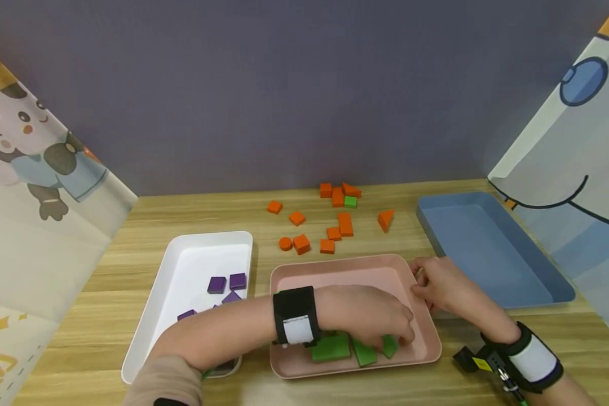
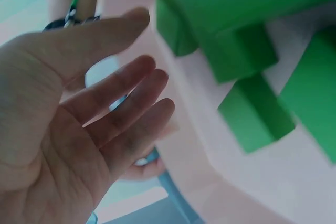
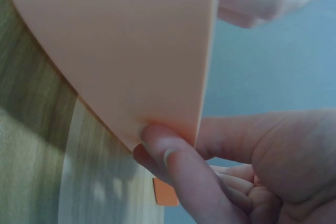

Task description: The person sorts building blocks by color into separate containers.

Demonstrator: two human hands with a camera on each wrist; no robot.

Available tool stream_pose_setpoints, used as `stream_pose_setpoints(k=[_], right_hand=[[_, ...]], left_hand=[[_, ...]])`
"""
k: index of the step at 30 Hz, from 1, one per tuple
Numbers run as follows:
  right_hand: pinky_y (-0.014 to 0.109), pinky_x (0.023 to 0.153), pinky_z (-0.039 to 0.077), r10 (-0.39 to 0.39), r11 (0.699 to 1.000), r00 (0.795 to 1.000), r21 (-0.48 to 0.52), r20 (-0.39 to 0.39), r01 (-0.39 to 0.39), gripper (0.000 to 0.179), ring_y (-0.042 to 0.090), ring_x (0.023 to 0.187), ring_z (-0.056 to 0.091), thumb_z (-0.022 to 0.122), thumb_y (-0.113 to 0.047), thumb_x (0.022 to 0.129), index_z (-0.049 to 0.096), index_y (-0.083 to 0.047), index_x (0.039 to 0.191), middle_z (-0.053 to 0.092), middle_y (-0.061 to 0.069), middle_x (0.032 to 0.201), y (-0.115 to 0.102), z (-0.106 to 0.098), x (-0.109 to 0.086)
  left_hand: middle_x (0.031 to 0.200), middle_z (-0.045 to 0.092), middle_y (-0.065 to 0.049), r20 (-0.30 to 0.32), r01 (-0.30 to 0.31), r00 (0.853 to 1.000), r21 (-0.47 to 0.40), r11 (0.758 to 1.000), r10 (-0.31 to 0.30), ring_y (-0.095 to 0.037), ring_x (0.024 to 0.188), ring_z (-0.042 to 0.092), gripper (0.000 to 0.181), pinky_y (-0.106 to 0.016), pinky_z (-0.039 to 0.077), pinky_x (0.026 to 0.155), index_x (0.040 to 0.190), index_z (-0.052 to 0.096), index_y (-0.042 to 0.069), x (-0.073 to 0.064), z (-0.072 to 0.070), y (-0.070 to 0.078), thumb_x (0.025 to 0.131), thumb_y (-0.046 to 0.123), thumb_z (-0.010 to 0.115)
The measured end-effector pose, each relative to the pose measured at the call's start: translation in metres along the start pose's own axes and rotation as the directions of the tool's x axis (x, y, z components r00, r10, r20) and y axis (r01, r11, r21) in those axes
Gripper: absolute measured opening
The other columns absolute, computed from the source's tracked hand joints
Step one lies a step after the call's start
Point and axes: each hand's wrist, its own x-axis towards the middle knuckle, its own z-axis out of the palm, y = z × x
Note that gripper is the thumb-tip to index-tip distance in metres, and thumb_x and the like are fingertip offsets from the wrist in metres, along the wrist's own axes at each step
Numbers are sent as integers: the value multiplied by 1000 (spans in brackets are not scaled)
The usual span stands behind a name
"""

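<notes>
A pink tray (image 1: 345, 273) sits in front of me with several green blocks (image 1: 331, 348) at its near side. My left hand (image 1: 367, 316) reaches across this tray, low over the blocks. In the left wrist view its thumb and fingers are spread apart and hold nothing, close beside small green blocks (image 2: 257, 114). At the tray's right side, my right hand (image 1: 440, 282) pinches the wall near the far corner. The right wrist view shows its thumb and fingers on opposite faces of the pink wall (image 3: 113, 51).
To the left, a white tray (image 1: 198, 254) holds several purple blocks (image 1: 216, 285), partly hidden by my left arm. A blue tray (image 1: 479, 237) stands on the right. Several orange blocks (image 1: 345, 224) and a small green block (image 1: 351, 202) lie behind the pink tray, before the grey wall (image 1: 304, 101).
</notes>
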Motion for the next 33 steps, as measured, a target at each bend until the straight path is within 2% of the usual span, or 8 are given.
stream_pose_setpoints(k=[5, 8, 11, 17, 22, 25, 28, 33], right_hand=[[27, 45, 50, 8, 1000, 1000, -10, -2, -8, 24, 13, 47, 60, 64, 0, 89, 63, 2, 113, 63, -2, 61, 1, 0, 1], [26, 45, 51, 12, 1000, 1000, -8, 2, -12, 25, 13, 48, 60, 64, 0, 89, 63, 3, 114, 64, -1, 63, 1, -1, 2], [25, 45, 51, 24, 1000, 1000, 3, 10, -24, 27, 13, 49, 61, 64, 0, 89, 62, 4, 116, 65, -1, 65, 1, -1, 2], [25, 45, 51, 28, 1000, 1000, -1, 9, -28, 28, 13, 49, 62, 65, 0, 89, 61, 7, 116, 66, -2, 66, 1, 0, 2], [25, 44, 50, 21, 1000, 1000, -3, -3, -21, 28, 13, 47, 61, 65, 0, 88, 61, 7, 115, 66, -3, 63, 1, 2, 1], [26, 44, 50, 26, 1000, 1000, 0, -3, -26, 28, 12, 46, 61, 65, 0, 88, 61, 7, 115, 66, -3, 63, 0, 2, 1], [27, 44, 50, 36, 999, 999, -4, -4, -36, 28, 12, 45, 60, 65, 0, 88, 62, 7, 115, 65, -3, 63, -1, 3, 1], [27, 43, 50, 24, 1000, 1000, -10, -18, -24, 28, 11, 43, 59, 65, 0, 88, 62, 6, 114, 63, -4, 60, -1, 2, 1]], left_hand=[[119, 61, 13, -84, 58, 994, -111, 992, -67, -1, 99, 53, 23, -13, 43, 79, 111, 69, 27, -13, -13, -23, 89, 29, 75], [122, 61, 11, -177, 118, 973, -159, 980, -146, -3, 102, 53, 25, -16, 44, 79, 112, 68, 25, -21, -20, -44, 88, 31, 75], [129, 59, 8, -273, 196, 934, -153, 969, -232, -6, 111, 55, 36, -21, 48, 87, 120, 65, 25, -28, -26, -67, 88, 41, 73], [150, 42, 2, -409, 378, 818, -147, 914, -404, -17, 137, 42, 72, -38, 41, 110, 145, 46, 33, -31, -27, -114, 84, 61, 68], [165, 14, -3, -388, 539, 717, -217, 814, -579, -30, 151, 17, 88, -54, 28, 118, 154, 29, 40, -25, -22, -148, 79, 72, 64], [167, 3, -4, -337, 611, 668, -263, 747, -664, -36, 154, 7, 92, -59, 23, 120, 155, 20, 44, -21, -20, -165, 79, 76, 61], [168, -1, -4, -276, 652, 643, -293, 699, -715, -39, 154, 1, 93, -61, 20, 120, 156, 16, 46, -19, -17, -176, 79, 78, 58], [168, -1, -5, -178, 694, 621, -328, 641, -763, -39, 154, -1, 92, -60, 15, 122, 157, 16, 43, -16, -17, -188, 81, 76, 58]])
